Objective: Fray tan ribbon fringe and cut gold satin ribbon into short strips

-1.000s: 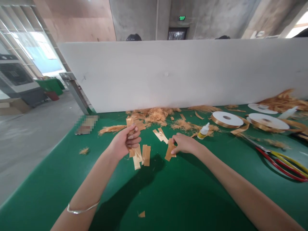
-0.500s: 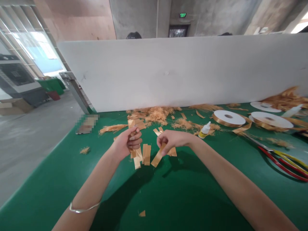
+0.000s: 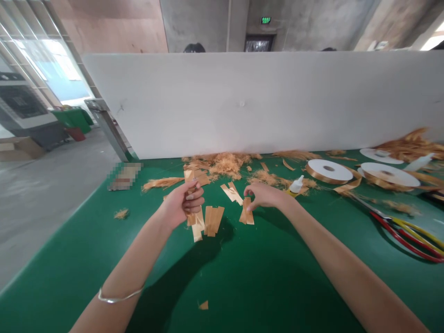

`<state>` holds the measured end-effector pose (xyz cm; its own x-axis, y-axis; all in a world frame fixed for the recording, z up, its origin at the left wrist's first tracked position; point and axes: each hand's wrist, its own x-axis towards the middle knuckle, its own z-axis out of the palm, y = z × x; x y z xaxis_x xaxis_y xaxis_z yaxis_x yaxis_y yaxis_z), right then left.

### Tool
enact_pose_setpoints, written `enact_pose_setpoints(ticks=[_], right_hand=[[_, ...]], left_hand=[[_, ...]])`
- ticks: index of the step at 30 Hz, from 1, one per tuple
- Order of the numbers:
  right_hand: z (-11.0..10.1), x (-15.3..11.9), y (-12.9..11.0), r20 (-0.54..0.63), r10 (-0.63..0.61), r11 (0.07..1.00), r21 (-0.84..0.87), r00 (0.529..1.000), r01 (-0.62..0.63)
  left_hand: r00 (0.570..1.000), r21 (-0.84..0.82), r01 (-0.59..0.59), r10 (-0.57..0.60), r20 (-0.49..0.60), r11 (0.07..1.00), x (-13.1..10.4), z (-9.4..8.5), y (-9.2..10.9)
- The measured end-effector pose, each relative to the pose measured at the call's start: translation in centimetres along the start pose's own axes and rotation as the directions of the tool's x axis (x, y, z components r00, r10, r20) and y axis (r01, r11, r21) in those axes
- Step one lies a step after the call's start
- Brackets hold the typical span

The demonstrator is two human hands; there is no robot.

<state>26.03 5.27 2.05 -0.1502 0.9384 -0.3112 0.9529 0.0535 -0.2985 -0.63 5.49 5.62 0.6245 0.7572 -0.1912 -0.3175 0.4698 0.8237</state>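
Note:
My left hand (image 3: pixel 183 200) is closed in a loose fist above the table, thumb against the curled index finger; whatever lies inside is hidden. Beneath and beside it are pieces of gold ribbon (image 3: pixel 197 227). Just to its right, cut ribbon strips (image 3: pixel 213 221) lie side by side, partly overlapping. My right hand (image 3: pixel 265 196) reaches down over another small group of ribbon strips (image 3: pixel 247 217). Its thumb and index finger are apart, with the thumb at the top strip. Two more ribbon strips (image 3: pixel 231 192) lie crossed between the hands.
Frayed fibre (image 3: pixel 227 165) lies along the white partition (image 3: pixel 239 106). On the right are a glue bottle (image 3: pixel 296 186), ribbon spools (image 3: pixel 329 171) and scissors with red and yellow handles (image 3: pixel 405 233). A ribbon scrap (image 3: pixel 204 305) lies near the front of the green table (image 3: pixel 277 277).
My right hand has let go of a ribbon strip, which now lies beside the strips in the middle. The hand has moved right to the other strips. My left hand stays closed in place.

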Motion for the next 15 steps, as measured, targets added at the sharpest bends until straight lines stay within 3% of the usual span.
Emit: enact_pose_setpoints(ticks=[6, 15], right_hand=[[1.8, 0.4, 2.0, -0.015, -0.001, 0.994, 0.106, 1.0, 0.002], [0.4, -0.1, 3.3, 0.114, -0.12, 0.939, 0.335, 0.986, 0.075]], left_hand=[[1.0, 0.015, 0.021, -0.021, -0.006, 1.0, 0.1, 0.2, -0.3], [1.0, 0.013, 0.028, -0.028, -0.008, 1.0, 0.3, 0.0, -0.7]])
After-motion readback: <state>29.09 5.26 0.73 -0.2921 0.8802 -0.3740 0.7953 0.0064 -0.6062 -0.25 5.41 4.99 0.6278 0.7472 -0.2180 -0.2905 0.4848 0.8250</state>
